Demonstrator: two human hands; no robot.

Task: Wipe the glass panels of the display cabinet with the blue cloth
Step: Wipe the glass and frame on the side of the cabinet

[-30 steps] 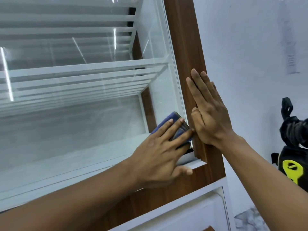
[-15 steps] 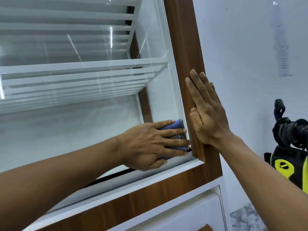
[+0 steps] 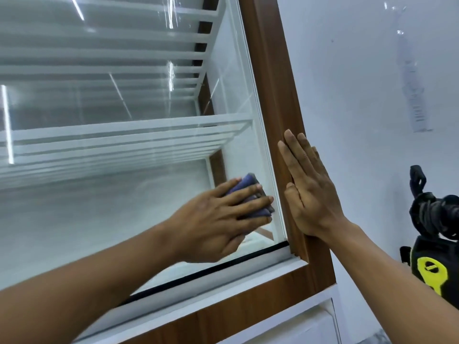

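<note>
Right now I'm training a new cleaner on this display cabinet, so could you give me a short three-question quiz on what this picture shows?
1. True or false: the folded blue cloth is pressed against the clear glass panel under the left hand.
2. Where does the right hand rest?
A) on the glass
B) flat on the brown wooden frame post
C) on the white wall
3. Fill in: the cloth sits near the panel's lower ____ corner.

Key: 1 true; 2 B; 3 right.
</note>
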